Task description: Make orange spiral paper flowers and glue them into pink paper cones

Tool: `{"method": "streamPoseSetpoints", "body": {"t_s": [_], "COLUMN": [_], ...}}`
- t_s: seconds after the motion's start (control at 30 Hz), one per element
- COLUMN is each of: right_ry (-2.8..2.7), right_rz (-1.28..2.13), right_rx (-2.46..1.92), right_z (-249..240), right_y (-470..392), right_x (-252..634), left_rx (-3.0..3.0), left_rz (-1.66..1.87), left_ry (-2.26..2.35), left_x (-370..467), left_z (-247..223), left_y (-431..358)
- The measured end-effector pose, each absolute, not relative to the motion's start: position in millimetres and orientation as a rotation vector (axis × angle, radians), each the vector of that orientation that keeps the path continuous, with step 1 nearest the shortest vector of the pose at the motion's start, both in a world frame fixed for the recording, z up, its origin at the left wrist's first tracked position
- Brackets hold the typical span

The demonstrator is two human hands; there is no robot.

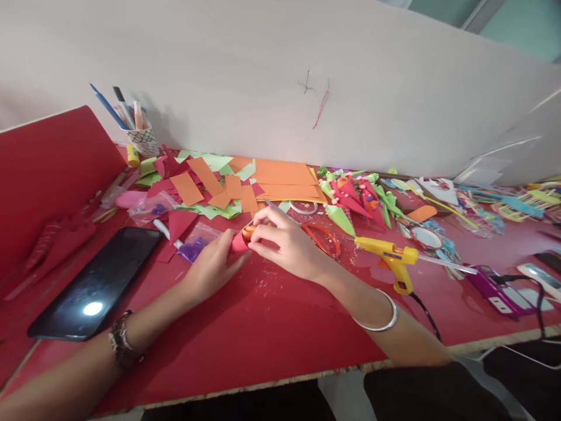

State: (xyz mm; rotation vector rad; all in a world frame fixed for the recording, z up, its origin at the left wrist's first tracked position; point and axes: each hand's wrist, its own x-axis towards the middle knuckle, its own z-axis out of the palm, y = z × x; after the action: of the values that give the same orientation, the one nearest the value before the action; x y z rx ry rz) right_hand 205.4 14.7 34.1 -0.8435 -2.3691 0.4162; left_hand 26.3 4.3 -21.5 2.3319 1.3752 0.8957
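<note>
A small red paper piece [239,243] with rolled orange paper [249,233] at its end sits between my hands above the middle of the table. My left hand [210,263] is closed around the red part. My right hand [283,240] is closed, its fingertips pinching at the orange roll. A slim grey tool [272,206] shows behind the right fingers; its kind and most of its length are hidden. Behind the hands lie orange paper strips [205,175] and red-handled scissors [323,241]. Finished-looking red and green paper cones [350,196] are heaped to the right.
A yellow glue gun [390,257] stands right of my forearm, its cord trailing to a purple power strip [497,292]. On the left are a black phone [99,280] and a pen cup [144,140]. Orange sheets [284,175] lie against the wall.
</note>
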Motion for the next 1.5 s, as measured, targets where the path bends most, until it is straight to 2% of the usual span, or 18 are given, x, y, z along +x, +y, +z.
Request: {"method": "streamPoseSetpoints", "body": {"t_s": [0.67, 0.87, 1.2, 1.5], "right_ry": [-2.217, -2.266, -2.406, -2.266], "right_rz": [0.327, 0.356, 0.276, 0.282], "right_rx": [-0.903, -0.757, -0.645, -0.537], "right_z": [30.9, 29.6, 34.4, 37.5], "right_y": [11.1, 14.4, 13.4, 10.4], "right_x": [200.5, 201.3, 205.9, 208.1], "left_rx": [2.402, 2.191, 1.794, 1.970], "left_rz": [0.990, 0.964, 1.055, 1.092], "left_ry": [1.380, 1.362, 1.073, 1.023], "left_x": [31.6, 32.8, 34.1, 29.8], "left_z": [-27.2, -26.1, -22.6, -27.3], "left_y": [-0.6, -4.1, -1.3, 0.1]}}
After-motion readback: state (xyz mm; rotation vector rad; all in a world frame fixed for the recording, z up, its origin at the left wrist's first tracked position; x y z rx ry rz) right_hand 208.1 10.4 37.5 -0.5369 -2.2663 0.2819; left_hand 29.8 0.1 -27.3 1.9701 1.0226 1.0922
